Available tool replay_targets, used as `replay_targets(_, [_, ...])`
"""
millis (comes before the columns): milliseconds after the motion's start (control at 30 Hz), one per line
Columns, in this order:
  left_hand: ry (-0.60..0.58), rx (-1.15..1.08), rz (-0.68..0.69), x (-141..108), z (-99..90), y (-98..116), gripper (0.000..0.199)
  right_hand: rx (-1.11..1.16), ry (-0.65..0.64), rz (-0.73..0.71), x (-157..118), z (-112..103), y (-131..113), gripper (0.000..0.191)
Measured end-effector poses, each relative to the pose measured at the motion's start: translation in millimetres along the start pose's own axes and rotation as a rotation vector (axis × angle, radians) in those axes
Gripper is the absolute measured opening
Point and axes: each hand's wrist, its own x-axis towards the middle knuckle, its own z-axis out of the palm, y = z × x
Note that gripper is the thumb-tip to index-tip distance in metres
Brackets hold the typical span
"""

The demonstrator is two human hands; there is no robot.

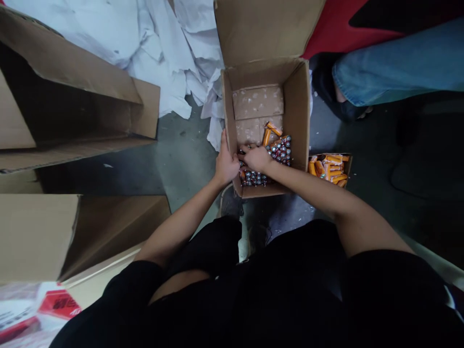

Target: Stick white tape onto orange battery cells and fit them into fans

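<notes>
An open cardboard box stands on the floor before me. Inside, at its near end, many small batteries are packed on end, metal tips up. Two loose orange batteries lie beyond them, on the box's bare bottom. My left hand grips the box's left wall, fingers along the outside and thumb over the edge. My right hand is down in the box near that wall, its fingers curled around batteries at the left of the pack. My fingers partly hide what they hold.
A small carton full of orange batteries sits right of the box. Crumpled white paper covers the floor behind. Large open cartons stand at left. Another person's jeans leg and dark shoe are close by at right.
</notes>
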Motion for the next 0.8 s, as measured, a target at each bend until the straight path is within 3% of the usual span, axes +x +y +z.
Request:
replay_targets(167, [-0.014,-0.007,0.022,1,-1.1,3,0.101,-0.013,-0.003,0.0,2,-2,0,0.045])
replay_targets(333, [-0.028,-0.048,0.046,2,-1.3,-2,0.1,0.026,-0.034,-0.052,13,-9,18,0.044])
replay_targets(467, [-0.055,-0.073,0.065,2,-3.5,-3,0.101,0.333,0.18,0.12,36,-12,48,0.035])
replay_targets(600, [-0.053,-0.064,0.064,2,-5.3,-3,0.099,0.962,0.41,0.302,50,-18,81,0.043])
replay_targets(700, [-0.066,-0.069,0.052,2,-5.9,-4,0.101,1.275,0.62,0.288,29,-29,92,0.05])
replay_targets(800, [-0.056,-0.071,0.089,2,-6.1,-6,0.103,1.321,0.734,0.291,-23,-49,88,0.054])
